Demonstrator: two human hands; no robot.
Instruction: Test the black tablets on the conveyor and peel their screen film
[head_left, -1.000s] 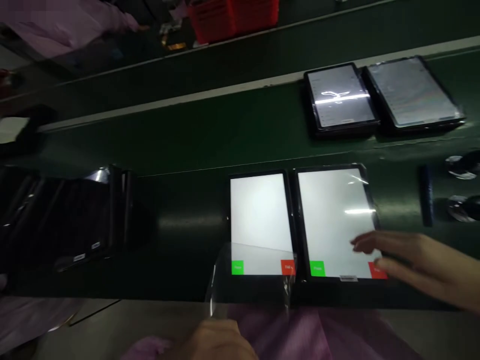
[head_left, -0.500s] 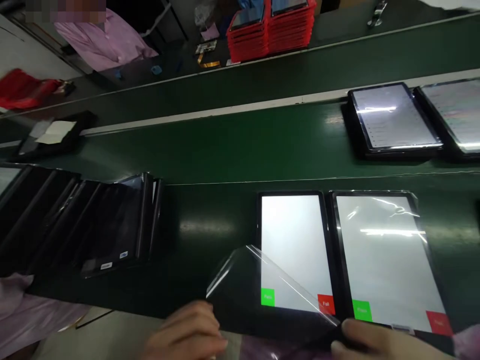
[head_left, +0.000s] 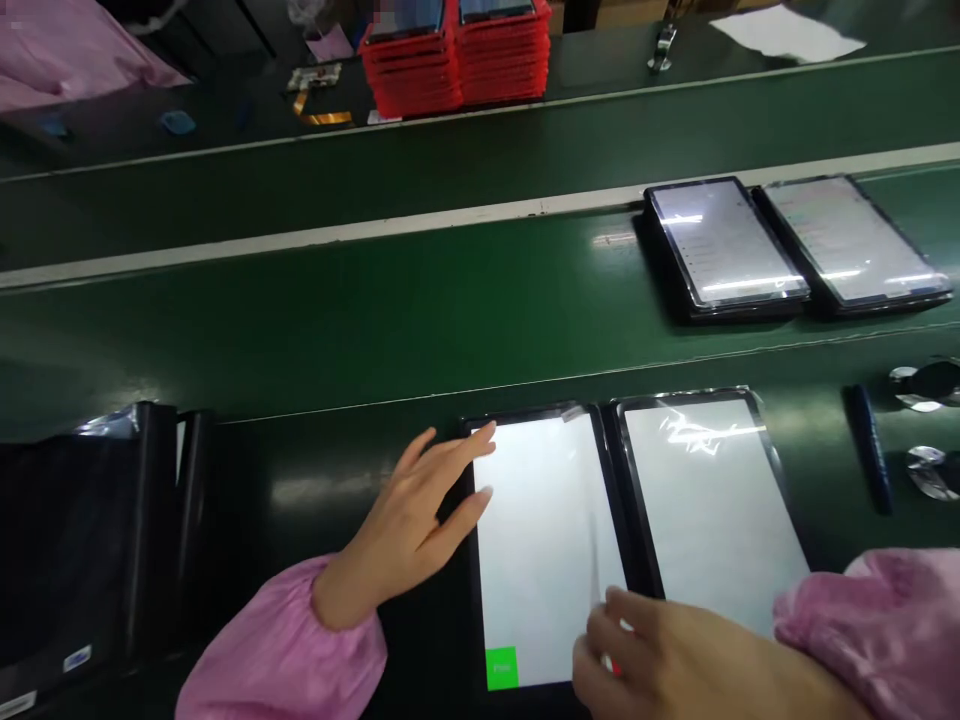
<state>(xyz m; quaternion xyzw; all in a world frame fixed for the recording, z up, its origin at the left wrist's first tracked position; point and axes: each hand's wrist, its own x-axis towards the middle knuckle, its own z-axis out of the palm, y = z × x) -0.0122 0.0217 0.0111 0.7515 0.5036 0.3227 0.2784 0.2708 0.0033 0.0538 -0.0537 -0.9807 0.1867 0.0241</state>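
Note:
A tablet (head_left: 536,540) with a lit white screen and a green square at its lower left lies before me. My left hand (head_left: 420,505) is over its upper left edge, fingers spread, holding nothing. At the tablet's lower right, my right hand (head_left: 645,650) is closed, with thumb and fingers together. A faint streak of clear film (head_left: 595,555) rises from these fingertips over the screen; most of the film cannot be made out. A small clear tab (head_left: 574,413) shows at the tablet's top edge. My right hand and wrist cover part of a second lit tablet (head_left: 709,490) beside it.
Two stacks of tablets, a left stack (head_left: 727,245) and a right stack (head_left: 855,240), lie at the back right. A dark pen (head_left: 870,450) and shiny round items (head_left: 934,472) are at far right. Dark tablets (head_left: 67,540) stand at left. Red trays (head_left: 457,65) are piled beyond the ledge.
My left hand has let go of the film and moved up over the tablet, fingers spreading. The film has come over the screen. My right hand has shifted left. The view has turned rightward.

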